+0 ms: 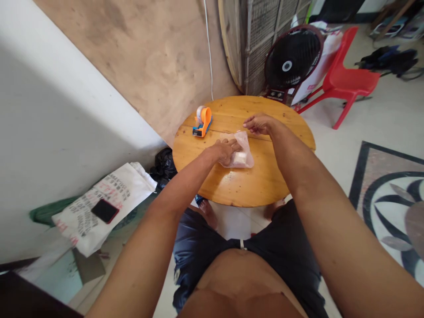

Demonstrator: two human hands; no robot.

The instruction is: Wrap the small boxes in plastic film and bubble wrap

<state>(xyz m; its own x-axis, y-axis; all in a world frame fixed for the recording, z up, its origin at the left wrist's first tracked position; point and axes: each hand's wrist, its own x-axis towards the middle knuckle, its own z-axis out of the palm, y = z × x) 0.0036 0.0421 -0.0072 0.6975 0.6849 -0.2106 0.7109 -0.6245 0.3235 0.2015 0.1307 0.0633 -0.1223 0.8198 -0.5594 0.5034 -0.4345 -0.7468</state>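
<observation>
My left hand [228, 149] lies flat, fingers spread, on a translucent plastic wrap [245, 143] on the round wooden table [228, 190]. A small whitish block [240, 157] shows inside the wrap, close to the fingertips. My right hand [258, 124] hovers just beyond the wrap, to its right, with thumb and fingers closed together. Anything between those fingers is too small to make out. An orange and blue tape dispenser [206, 118] with a roll on it stands at the table's back left, apart from both hands.
A black fan [294, 57] and a red plastic chair [351, 81] stand behind the table to the right. A phone [105, 210] lies on a white printed sack [132, 185] at the left, near a black plastic bag [164, 163]. A wooden board leans against the wall.
</observation>
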